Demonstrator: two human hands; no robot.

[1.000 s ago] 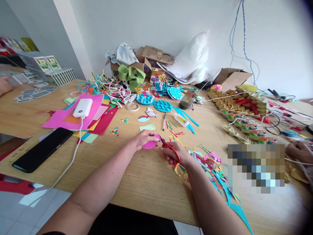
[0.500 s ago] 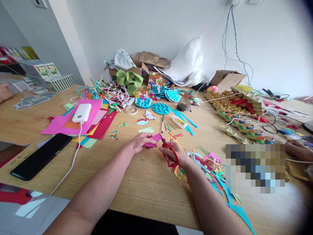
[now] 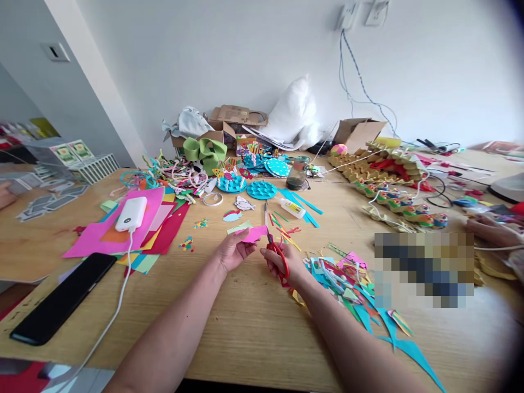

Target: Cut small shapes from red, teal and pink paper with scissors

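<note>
My left hand (image 3: 235,251) pinches a small piece of bright pink paper (image 3: 254,234) above the table. Red-handled scissors (image 3: 283,263) are gripped in my right hand (image 3: 291,262), with their dark blades pointing up at the right edge of the paper. Whether the blades touch the paper I cannot tell. Just beyond the hands lie a pale green paper strip (image 3: 240,226), a pen (image 3: 266,213), a fish cutout (image 3: 232,215) and a white glue bottle (image 3: 292,208). Thin coloured paper strips (image 3: 290,238) lie beside the scissors.
Paper scraps (image 3: 347,284) spread right of my right forearm. Coloured sheets (image 3: 94,234) with a white power bank (image 3: 131,213) lie left, near a black phone (image 3: 63,297). Blue discs (image 3: 262,190) and a glass jar (image 3: 297,173) stand farther back. Another person's hand (image 3: 493,226) is at far right.
The camera view has tilted up and shifted right. The pink paper has turned and shows a lighter, flatter face, and the fingers of my left hand have opened out somewhat beneath it.
</note>
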